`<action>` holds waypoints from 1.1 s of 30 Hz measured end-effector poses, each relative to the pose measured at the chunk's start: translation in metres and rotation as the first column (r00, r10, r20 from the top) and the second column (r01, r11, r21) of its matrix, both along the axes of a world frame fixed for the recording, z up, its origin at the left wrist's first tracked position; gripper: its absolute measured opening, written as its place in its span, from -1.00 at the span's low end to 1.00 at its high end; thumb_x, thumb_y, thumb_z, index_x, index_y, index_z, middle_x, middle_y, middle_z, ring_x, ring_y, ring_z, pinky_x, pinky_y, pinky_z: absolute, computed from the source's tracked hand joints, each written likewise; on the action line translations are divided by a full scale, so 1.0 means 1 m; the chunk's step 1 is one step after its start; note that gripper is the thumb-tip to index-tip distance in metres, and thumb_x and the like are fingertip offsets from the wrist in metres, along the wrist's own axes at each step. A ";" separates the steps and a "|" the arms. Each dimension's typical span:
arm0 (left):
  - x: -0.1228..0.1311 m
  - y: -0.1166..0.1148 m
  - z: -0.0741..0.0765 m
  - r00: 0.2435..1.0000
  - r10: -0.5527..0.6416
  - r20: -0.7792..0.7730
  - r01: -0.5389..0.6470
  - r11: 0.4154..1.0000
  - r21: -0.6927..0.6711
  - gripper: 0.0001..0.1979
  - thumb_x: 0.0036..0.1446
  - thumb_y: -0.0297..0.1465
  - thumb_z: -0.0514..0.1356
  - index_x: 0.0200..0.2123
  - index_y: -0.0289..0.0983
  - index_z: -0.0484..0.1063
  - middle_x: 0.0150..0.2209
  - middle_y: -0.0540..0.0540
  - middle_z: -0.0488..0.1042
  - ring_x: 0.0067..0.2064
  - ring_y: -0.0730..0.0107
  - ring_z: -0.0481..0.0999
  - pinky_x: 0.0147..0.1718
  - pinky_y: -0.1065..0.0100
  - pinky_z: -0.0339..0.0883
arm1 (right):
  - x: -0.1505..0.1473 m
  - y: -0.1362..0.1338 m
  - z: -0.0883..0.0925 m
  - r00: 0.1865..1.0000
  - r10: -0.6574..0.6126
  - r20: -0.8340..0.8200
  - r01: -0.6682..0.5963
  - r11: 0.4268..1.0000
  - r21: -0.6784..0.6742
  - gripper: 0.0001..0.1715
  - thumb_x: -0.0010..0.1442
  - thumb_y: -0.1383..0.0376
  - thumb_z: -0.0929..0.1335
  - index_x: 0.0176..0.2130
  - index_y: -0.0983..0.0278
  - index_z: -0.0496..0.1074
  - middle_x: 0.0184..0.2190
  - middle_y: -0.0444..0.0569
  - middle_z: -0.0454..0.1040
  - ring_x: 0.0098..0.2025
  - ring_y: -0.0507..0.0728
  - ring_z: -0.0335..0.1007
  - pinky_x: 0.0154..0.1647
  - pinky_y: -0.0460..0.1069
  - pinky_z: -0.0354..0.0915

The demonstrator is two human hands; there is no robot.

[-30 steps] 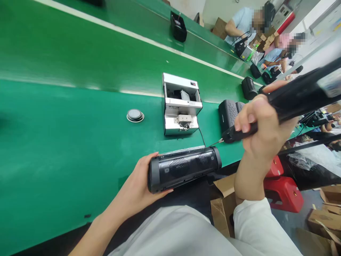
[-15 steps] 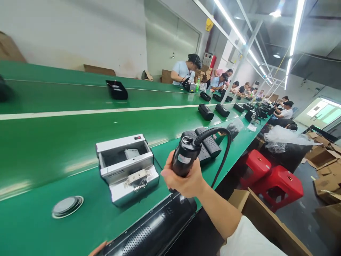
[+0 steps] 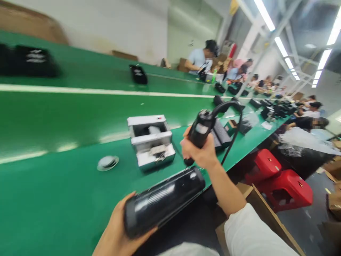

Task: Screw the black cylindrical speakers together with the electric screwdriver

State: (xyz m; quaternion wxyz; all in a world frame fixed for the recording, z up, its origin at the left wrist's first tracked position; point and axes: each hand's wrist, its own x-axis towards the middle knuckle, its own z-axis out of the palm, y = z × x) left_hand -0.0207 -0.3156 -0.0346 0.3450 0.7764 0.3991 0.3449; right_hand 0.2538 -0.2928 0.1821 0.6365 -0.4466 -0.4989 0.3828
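My left hand (image 3: 117,231) grips the near end of a long black cylindrical speaker (image 3: 163,201) that lies along the green bench's near edge. My right hand (image 3: 198,153) is closed round a black electric screwdriver (image 3: 198,133), held upright with its tip pointing down at the speaker's far end. A black cable (image 3: 231,121) loops from the top of the tool. The picture is smeared by motion.
A silver screw feeder box (image 3: 151,140) stands on the green bench (image 3: 53,199) just beyond the speaker, with a round metal disc (image 3: 108,163) to its left. Other black speakers lie further along. Red stools (image 3: 282,179) and cardboard boxes stand at right. Other people work further down.
The view has dropped and swung, bringing my left hand on the speaker back in. My right hand with the screwdriver has come down toward the speaker's far end.
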 end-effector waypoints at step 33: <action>0.002 -0.009 0.027 0.998 -0.068 0.000 0.068 0.992 -0.109 -0.02 0.18 -0.09 0.51 0.49 -0.08 0.08 0.42 -0.32 0.37 0.42 -0.26 0.53 0.38 -0.22 0.52 | -0.007 0.050 0.032 0.937 -0.294 0.189 0.147 0.822 0.551 -0.70 0.44 0.07 0.55 -0.07 0.10 0.43 -0.58 -0.35 0.23 -0.67 -0.06 0.21 -0.62 -0.09 0.16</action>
